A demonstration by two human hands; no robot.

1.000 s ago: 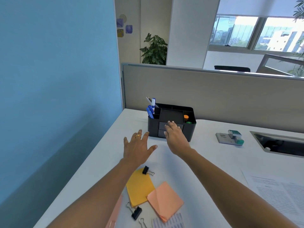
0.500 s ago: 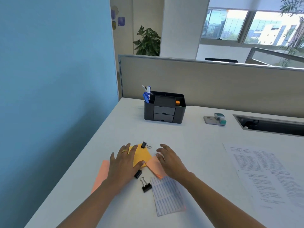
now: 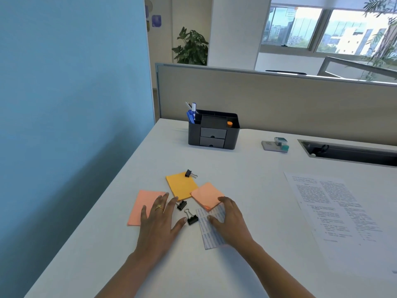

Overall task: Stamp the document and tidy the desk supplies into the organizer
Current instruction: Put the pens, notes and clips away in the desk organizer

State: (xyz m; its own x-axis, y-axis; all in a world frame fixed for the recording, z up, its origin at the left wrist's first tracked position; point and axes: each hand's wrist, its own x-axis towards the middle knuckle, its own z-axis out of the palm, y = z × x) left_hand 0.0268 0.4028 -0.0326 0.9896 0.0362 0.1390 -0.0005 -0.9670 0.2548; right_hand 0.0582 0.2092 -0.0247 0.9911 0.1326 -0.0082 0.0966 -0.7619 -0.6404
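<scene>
My left hand (image 3: 160,220) lies flat with spread fingers over the edge of a pink sticky pad (image 3: 142,206), its thumb near a black binder clip (image 3: 191,218). My right hand (image 3: 231,220) rests with fingers on a white printed label sheet (image 3: 209,232) and touches an orange-pink sticky pad (image 3: 206,195). A yellow sticky pad (image 3: 181,184) lies between them, with a binder clip (image 3: 189,173) at its far corner and another clip (image 3: 181,204) at its near edge. The black organizer (image 3: 213,131) stands further back. The stamp (image 3: 277,144) sits to its right, the document (image 3: 335,211) at the right.
A beige partition (image 3: 279,100) closes the desk's far side and a blue wall (image 3: 71,104) its left. A cable tray slot (image 3: 352,152) is sunk into the desk at the far right. Pens stand in the organizer's left compartment.
Both hands have drawn back from the organizer's drawers to the sticky pads and clips. In the last half second they slid slightly nearer to me, uncovering the yellow pad.
</scene>
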